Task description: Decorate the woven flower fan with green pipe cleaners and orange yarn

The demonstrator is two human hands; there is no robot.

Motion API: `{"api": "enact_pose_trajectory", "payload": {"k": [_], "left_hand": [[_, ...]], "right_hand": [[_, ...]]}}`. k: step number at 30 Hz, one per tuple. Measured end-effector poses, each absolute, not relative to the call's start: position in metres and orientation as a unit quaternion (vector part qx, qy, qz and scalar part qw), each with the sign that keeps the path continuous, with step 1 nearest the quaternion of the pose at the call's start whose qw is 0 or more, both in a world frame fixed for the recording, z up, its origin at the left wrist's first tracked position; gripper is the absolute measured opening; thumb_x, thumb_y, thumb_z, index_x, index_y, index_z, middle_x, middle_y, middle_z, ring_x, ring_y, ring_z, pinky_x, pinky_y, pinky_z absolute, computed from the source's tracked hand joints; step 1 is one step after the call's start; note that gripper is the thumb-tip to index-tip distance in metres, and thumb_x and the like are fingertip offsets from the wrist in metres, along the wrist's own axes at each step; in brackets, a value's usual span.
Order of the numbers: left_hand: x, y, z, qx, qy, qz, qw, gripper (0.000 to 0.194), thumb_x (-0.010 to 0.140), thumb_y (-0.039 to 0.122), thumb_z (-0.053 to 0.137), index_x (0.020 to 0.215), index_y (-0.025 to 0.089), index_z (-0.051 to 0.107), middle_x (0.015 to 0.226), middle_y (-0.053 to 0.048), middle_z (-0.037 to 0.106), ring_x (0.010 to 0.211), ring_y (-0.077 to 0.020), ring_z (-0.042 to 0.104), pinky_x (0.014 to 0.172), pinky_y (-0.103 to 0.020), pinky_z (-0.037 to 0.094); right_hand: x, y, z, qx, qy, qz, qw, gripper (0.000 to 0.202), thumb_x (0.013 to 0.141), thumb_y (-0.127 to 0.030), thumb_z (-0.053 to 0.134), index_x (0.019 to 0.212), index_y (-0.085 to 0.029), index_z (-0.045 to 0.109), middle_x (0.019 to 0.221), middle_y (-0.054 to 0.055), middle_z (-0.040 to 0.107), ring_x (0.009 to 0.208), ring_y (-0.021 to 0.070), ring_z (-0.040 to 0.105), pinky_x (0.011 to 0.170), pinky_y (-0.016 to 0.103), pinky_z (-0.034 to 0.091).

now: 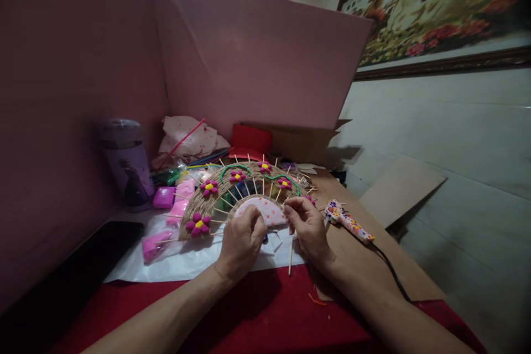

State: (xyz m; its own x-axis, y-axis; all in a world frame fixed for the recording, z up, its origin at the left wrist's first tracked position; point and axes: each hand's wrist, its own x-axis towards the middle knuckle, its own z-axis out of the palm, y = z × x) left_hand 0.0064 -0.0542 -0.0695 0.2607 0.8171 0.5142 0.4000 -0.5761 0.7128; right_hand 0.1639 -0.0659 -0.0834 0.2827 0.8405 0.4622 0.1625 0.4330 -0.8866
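Observation:
A fan-shaped piece of wound twine and sticks lies on white sheeting, with magenta clay flowers and green wavy strips on it. Its centre is a half-round of pale dotted cloth. My left hand is closed at the lower edge of the cloth; whatever its fingers pinch is hidden. Just right of the cloth, my right hand has thumb and forefinger pressed together on something too small to make out. A loose stick lies between the hands.
A flowered glue gun with a black cord rests on brown board at the right. Pink clay packets and a purple tumbler stand left, near a dark flat object. Pink panels rise behind.

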Motion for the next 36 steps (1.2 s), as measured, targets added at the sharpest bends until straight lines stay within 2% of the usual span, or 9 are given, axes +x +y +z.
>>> {"api": "enact_pose_trajectory", "payload": {"k": [4,7,10,18,21,24,31,36], "left_hand": [[0.007,-0.057,-0.070,0.791,0.405,0.415,0.195,0.024,0.086,0.024,0.033,0.062,0.022,0.038,0.054,0.003,0.041,0.052,-0.0125,0.040,0.053,-0.026,0.027],[0.007,-0.059,-0.072,0.813,0.401,0.390,0.162,0.026,0.086,0.026,0.032,0.061,0.022,0.038,0.053,0.003,0.040,0.050,-0.0128,0.038,0.053,-0.028,0.025],[0.006,-0.061,-0.072,0.818,0.399,0.383,0.158,0.027,0.087,0.028,0.033,0.063,0.022,0.041,0.052,0.003,0.041,0.049,-0.0128,0.038,0.052,-0.028,0.025],[0.006,-0.058,-0.073,0.803,0.388,0.394,0.223,0.029,0.087,0.030,0.039,0.064,0.019,0.052,0.058,0.000,0.054,0.055,-0.0119,0.047,0.055,-0.024,0.033],[0.007,-0.057,-0.077,0.806,0.367,0.396,0.241,0.020,0.085,0.029,0.046,0.079,0.018,0.061,0.061,0.000,0.059,0.055,-0.0118,0.050,0.055,-0.024,0.034],[0.007,-0.058,-0.079,0.815,0.339,0.399,0.249,0.021,0.086,0.028,0.045,0.090,0.018,0.063,0.062,0.000,0.061,0.055,-0.0117,0.052,0.054,-0.023,0.035],[0.005,-0.053,-0.077,0.811,0.366,0.394,0.232,0.027,0.087,0.033,0.042,0.070,0.018,0.056,0.056,0.000,0.059,0.050,-0.0115,0.051,0.054,-0.023,0.036],[0.007,-0.059,-0.075,0.840,0.369,0.363,0.165,0.024,0.086,0.026,0.040,0.068,0.019,0.054,0.058,-0.001,0.059,0.051,-0.0117,0.050,0.054,-0.024,0.033]], "right_hand": [[0.161,-0.072,-0.081,-0.449,-0.642,0.193,0.591,0.019,0.081,-0.031,0.059,0.068,-0.018,0.054,0.060,-0.002,0.050,0.052,0.0098,0.045,0.046,0.021,0.038],[0.158,-0.082,-0.081,-0.415,-0.745,0.149,0.501,0.015,0.084,-0.024,0.053,0.071,-0.018,0.056,0.062,-0.001,0.052,0.056,0.0105,0.046,0.054,0.022,0.038],[0.158,-0.086,-0.082,-0.402,-0.789,0.127,0.448,0.017,0.087,-0.026,0.049,0.072,-0.019,0.056,0.060,-0.002,0.050,0.054,0.0101,0.043,0.054,0.022,0.036],[0.160,-0.087,-0.078,-0.413,-0.759,0.110,0.490,0.017,0.086,-0.028,0.051,0.072,-0.019,0.052,0.061,-0.001,0.052,0.054,0.0112,0.047,0.053,0.023,0.038],[0.160,-0.086,-0.079,-0.425,-0.749,0.110,0.496,0.020,0.089,-0.027,0.046,0.071,-0.020,0.051,0.056,-0.003,0.051,0.049,0.0107,0.047,0.051,0.023,0.037],[0.161,-0.083,-0.082,-0.448,-0.744,0.107,0.484,0.026,0.091,-0.029,0.042,0.068,-0.020,0.051,0.052,-0.003,0.048,0.045,0.0104,0.045,0.049,0.023,0.035],[0.161,-0.082,-0.081,-0.457,-0.758,0.104,0.453,0.019,0.093,-0.028,0.041,0.083,-0.020,0.055,0.064,-0.001,0.055,0.058,0.0123,0.052,0.057,0.023,0.039],[0.162,-0.079,-0.081,-0.475,-0.754,0.091,0.444,0.031,0.092,-0.031,0.040,0.064,-0.019,0.048,0.057,-0.003,0.045,0.052,0.0103,0.044,0.052,0.022,0.035]]}}
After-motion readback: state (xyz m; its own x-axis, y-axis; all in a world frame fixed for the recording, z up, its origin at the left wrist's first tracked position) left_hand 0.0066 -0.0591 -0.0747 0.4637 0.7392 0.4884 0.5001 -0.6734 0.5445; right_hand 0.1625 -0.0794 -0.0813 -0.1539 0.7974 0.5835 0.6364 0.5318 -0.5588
